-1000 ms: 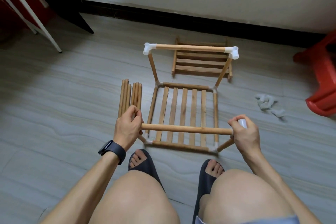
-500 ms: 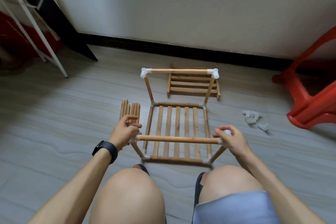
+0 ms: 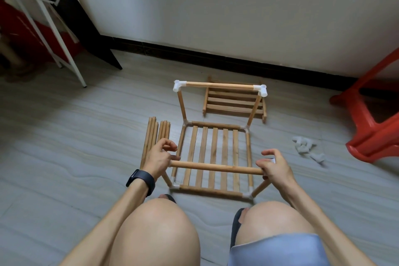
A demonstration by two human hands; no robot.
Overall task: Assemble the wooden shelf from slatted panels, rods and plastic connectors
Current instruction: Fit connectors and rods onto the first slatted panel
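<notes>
The near rod (image 3: 216, 167) lies level across the front of the part-built shelf, above the front edge of the slatted panel (image 3: 214, 147) and in line with the tops of the two near uprights (image 3: 261, 187), which lean outward from the panel's front corners. The left hand (image 3: 159, 158) holds the rod's left end, fingers curled; whether a connector sits inside that grip cannot be told. The right hand (image 3: 275, 167) closes round the right end, where a white connector (image 3: 271, 160) shows between thumb and fingers. The rod is judged light, stiff and smooth, so it may turn in the grip. Hold it at the ends, close to the joints, and press along its axis. The push-fit uprights appear loose, so side force may unseat them. At the back, the far rod (image 3: 219, 85) already joins two uprights through corner connectors (image 3: 178, 86). Spare rods (image 3: 156, 136) lie just left of the panel. A second panel (image 3: 233, 101) lies behind the frame, and loose connectors (image 3: 306, 149) lie to the right, near a red stool (image 3: 371, 127).
</notes>
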